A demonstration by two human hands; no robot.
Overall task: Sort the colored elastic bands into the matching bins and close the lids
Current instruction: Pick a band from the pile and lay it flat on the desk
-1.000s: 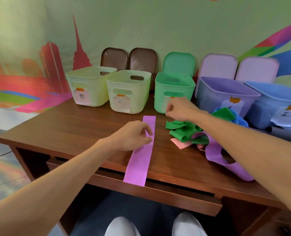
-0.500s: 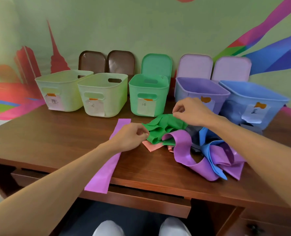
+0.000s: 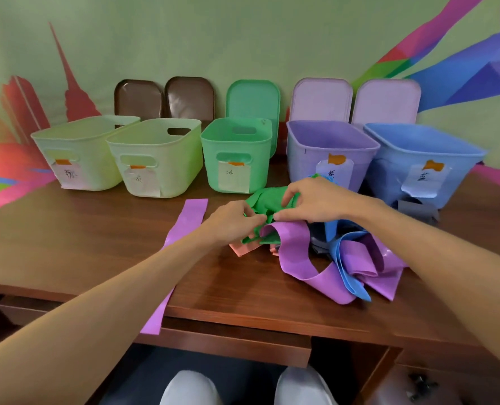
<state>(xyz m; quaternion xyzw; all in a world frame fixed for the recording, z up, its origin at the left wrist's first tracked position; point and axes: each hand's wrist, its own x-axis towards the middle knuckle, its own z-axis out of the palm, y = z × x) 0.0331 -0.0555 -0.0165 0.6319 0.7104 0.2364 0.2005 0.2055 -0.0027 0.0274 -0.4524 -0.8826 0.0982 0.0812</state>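
Both your hands are on the green band [image 3: 264, 200], in the middle of the table [image 3: 67, 235] just in front of the green bin [image 3: 237, 153]. Your left hand [image 3: 231, 220] has its fingers curled in and pinches the band's near left edge between thumb and forefinger. Your right hand [image 3: 316, 200] comes in from the right, fingers hooked over the top of the crumpled green stuff and thumb pressing in from the near side, so it's got a grip on it too.

The green band sits on top of the messy pile. A looped purple band [image 3: 295, 252] curls out from under it toward the near edge, tangled up with a blue band [image 3: 348, 267] on the right. A pink band [image 3: 241, 249] pokes out from underneath, right by your left wrist. There's something grey [image 3: 418, 210] further right, against the blue bin [image 3: 424, 159], can't tell exactly what.

Left of the pile, a flat purple strip [image 3: 188, 220] runs from the middle of the table to the near edge and hangs over it, passing under your left forearm.

Along the far side, left to right: two pale green bins [image 3: 76, 159], the green one, a purple bin [image 3: 324, 150], then the blue one. All open, each with a paper label. The lids lean on the wall behind them: two brown lids [image 3: 139, 97], one green lid [image 3: 253, 97], two lilac lids [image 3: 321, 97].
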